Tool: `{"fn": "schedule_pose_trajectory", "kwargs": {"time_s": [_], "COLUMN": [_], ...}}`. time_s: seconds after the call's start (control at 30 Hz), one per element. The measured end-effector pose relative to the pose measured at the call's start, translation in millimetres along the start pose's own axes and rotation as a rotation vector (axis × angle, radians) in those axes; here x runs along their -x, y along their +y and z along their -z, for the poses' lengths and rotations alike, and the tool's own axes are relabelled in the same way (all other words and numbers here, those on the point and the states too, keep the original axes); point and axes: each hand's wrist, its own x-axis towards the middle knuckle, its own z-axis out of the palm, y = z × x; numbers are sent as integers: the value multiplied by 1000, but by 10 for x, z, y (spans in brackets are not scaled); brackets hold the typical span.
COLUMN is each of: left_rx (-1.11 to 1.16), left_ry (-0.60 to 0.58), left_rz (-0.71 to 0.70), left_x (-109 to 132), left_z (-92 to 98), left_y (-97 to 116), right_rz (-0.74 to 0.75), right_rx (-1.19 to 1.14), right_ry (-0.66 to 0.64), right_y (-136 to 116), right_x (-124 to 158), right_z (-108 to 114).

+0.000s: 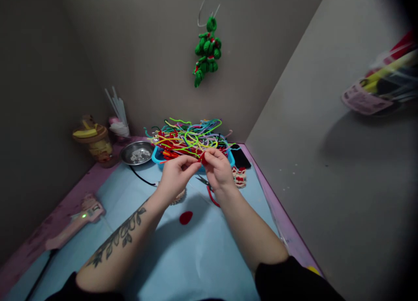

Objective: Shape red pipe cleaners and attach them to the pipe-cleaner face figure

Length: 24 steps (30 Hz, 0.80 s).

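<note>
Over the near rim of a blue basket [157,158], my left hand [176,175] and my right hand [219,170] meet, fingertips pinched. Between them is a small red fuzzy piece [203,158], mostly covered by the fingers; its exact kind is hard to make out. Below, a red teardrop-shaped piece [186,218] lies flat on the light blue sheet [196,253]. Scissors [203,180] with red handles rest under my right hand, partly hidden. A beige ribbed item [179,197] shows from beneath my left wrist.
Colourful pipe cleaners [192,137] fill the basket. Left are a metal bowl [137,153], a brown cup [95,142], white sticks [118,109] and a pink glue gun [78,222], green light lit. Right are a cream knitted piece [240,177] and a black phone [241,156]. Green ornaments [208,52] hang behind.
</note>
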Motion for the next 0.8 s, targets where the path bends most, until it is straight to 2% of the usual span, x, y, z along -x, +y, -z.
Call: {"fn": "schedule_pose_trajectory", "kwargs": {"time_s": [0.23, 0.4, 0.5, 0.6, 0.8], "left_rx": [56, 12, 37, 182, 416], "left_ry": [51, 95, 102, 30, -154], "left_rz": [58, 18, 35, 139, 318], "left_x": [18, 33, -14, -97, -167], "left_z": [-121, -154, -119, -30, 119], "left_y": [-60, -95, -123, -154, -124], "right_rz": [-87, -125, -181, -224, -188], "right_rx": [-90, -181, -160, -109, -17], "right_ry": [82, 65, 58, 43, -124], "right_y": [117, 194, 211, 151, -32], "right_x": [11, 54, 60, 23, -65], "right_z": [-38, -61, -61, -25, 99]}}
